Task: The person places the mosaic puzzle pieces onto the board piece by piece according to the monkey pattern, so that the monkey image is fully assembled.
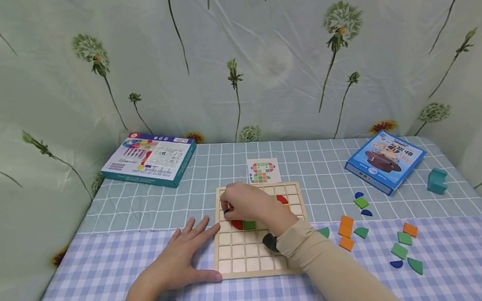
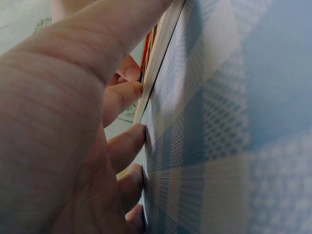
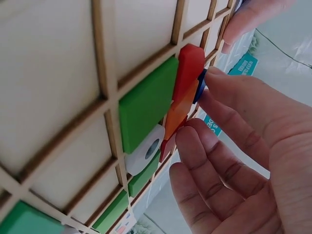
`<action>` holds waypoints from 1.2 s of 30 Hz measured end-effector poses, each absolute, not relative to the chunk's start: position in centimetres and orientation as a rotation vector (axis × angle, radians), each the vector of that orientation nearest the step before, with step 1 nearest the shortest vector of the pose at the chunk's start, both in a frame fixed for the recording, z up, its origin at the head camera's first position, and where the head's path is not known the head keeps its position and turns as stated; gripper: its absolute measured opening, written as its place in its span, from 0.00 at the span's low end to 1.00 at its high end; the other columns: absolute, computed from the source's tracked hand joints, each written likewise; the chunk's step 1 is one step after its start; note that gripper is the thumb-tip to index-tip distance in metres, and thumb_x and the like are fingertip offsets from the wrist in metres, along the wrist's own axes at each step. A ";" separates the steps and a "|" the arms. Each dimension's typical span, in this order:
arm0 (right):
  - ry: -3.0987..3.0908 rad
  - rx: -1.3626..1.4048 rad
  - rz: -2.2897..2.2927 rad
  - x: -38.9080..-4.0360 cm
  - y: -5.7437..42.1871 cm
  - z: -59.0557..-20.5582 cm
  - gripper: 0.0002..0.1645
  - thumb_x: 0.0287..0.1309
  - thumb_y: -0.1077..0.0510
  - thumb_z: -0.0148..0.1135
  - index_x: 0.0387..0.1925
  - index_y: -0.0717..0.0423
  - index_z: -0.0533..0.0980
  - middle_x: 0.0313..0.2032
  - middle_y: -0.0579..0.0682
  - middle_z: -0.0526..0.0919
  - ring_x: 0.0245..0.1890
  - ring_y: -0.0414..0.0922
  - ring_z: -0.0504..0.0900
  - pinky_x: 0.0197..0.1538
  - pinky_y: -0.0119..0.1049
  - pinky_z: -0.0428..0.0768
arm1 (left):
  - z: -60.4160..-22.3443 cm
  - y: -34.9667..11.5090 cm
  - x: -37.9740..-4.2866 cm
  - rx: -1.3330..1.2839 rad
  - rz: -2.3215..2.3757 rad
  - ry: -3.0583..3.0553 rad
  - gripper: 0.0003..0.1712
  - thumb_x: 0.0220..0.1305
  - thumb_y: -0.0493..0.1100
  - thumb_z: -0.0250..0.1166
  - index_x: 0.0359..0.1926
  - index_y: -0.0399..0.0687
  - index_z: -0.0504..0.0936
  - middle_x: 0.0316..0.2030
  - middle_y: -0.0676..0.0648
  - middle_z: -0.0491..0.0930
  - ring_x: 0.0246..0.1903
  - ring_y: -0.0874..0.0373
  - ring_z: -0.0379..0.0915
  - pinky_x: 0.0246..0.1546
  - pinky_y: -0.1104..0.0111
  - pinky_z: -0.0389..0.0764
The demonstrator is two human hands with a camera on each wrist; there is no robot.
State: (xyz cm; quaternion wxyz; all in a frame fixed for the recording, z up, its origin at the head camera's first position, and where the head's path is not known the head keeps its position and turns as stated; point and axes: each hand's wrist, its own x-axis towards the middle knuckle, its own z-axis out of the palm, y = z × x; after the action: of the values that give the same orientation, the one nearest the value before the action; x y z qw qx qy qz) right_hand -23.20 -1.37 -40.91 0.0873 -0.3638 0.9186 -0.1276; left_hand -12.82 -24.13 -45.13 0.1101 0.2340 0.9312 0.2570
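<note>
A wooden grid board lies on the tablecloth with coloured pieces in its upper cells. My right hand is over the board's upper left, its thumb and index finger pinching a small blue piece. Against that piece lie a red piece and an orange square. Nearer the right wrist camera are a green square and a white piece with a grey dot. With fingers spread, my left hand rests by the board's left edge, its fingertips touching the frame. My right hand hides part of the pattern.
A card with a coloured picture lies behind the board. Loose orange, green and blue pieces are scattered to the right. A white-and-teal box, a blue box and a small teal object stand farther back.
</note>
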 end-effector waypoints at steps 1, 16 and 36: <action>2.737 -1.077 -0.382 -23.2 -1.4 -40.9 0.06 0.68 0.56 0.73 0.34 0.52 0.86 0.30 0.44 0.82 0.31 0.39 0.75 0.37 0.31 0.76 | -45.2 -24.1 -12.8 0.687 0.756 2.737 0.63 0.53 0.74 0.78 0.83 0.58 0.65 0.85 0.40 0.55 0.84 0.27 0.42 0.77 0.24 0.47; 2.707 -1.034 -0.429 -23.2 -1.0 -40.5 0.06 0.69 0.56 0.73 0.39 0.54 0.88 0.35 0.48 0.86 0.33 0.39 0.78 0.41 0.32 0.81 | -45.0 -24.1 -13.0 0.684 0.746 2.735 0.63 0.53 0.74 0.78 0.84 0.59 0.64 0.85 0.40 0.55 0.84 0.27 0.41 0.77 0.24 0.47; 2.746 -0.620 -0.746 -22.5 15.0 -38.5 0.17 0.71 0.57 0.69 0.58 0.56 0.85 0.47 0.51 0.88 0.48 0.47 0.83 0.57 0.48 0.86 | -45.1 -23.9 -12.8 0.648 0.722 2.744 0.64 0.51 0.76 0.78 0.84 0.61 0.64 0.85 0.40 0.55 0.84 0.27 0.41 0.78 0.25 0.47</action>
State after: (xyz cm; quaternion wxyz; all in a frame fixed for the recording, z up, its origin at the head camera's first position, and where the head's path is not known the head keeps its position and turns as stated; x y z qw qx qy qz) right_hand -22.48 14.99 -38.54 0.1143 -0.2113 0.9367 -0.2546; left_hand -12.81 -23.94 -45.11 0.1155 0.2210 0.9365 0.2466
